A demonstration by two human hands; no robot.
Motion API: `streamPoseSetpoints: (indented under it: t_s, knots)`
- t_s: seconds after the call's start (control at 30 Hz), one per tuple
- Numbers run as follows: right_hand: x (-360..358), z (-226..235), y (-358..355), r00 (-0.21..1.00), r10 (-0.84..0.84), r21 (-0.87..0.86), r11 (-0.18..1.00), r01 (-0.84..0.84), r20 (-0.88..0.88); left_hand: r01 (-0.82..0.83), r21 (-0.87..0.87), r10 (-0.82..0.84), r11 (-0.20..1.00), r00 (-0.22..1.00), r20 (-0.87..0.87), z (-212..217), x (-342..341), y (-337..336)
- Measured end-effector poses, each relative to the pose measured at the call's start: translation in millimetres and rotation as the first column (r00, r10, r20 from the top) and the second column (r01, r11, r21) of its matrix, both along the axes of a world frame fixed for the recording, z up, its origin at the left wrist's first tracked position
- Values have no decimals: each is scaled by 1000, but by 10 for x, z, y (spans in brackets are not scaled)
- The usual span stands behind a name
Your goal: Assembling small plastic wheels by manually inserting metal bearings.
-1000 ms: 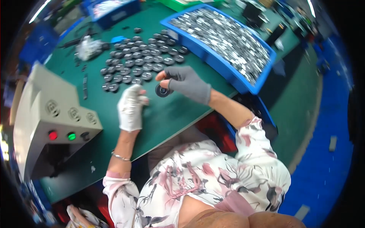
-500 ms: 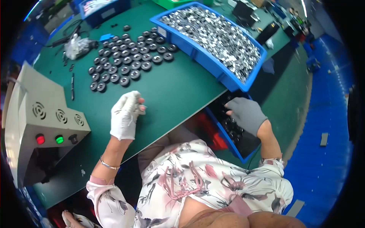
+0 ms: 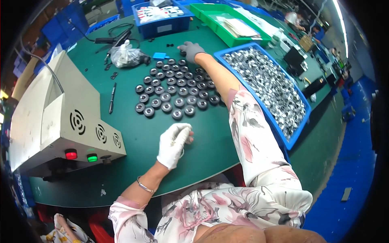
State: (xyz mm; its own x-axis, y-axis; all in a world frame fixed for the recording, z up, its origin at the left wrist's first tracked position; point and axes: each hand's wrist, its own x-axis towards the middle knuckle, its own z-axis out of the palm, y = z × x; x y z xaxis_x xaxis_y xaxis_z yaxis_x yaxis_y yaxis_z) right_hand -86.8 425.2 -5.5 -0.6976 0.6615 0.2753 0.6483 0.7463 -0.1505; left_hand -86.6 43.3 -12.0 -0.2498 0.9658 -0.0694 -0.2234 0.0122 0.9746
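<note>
Now the right hand (image 3: 191, 49), grey-gloved, grip curled at the far end of the black round parts (image 3: 176, 90), is nearest them, whether holding one I cannot tell, while the left hand (image 3: 173, 143), loosely closed and empty, rests on the worktop (image 3: 129, 137) on their near side.

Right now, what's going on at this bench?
A person works at a green table. The right hand, in a grey glove, reaches to the far end of a cluster of round black parts laid out in rows. The left hand, in a white glove, rests loosely closed on the table nearer the body. A blue tray of small silvery pieces sits to the right, and a beige machine with red and green lights to the left.
</note>
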Motion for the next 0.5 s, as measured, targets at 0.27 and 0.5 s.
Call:
streamPoseSetpoints:
  t_s: [0.27,0.5]
  knots:
    - [116,3,51,973,50,-271,956,-111,-223,27,-1,-27,1000,1000,17,37,38,9]
    - [847,462,-1701,688,-164,-702,283,-653,-706,-301,407,468,862,780,-415,-1,30,77]
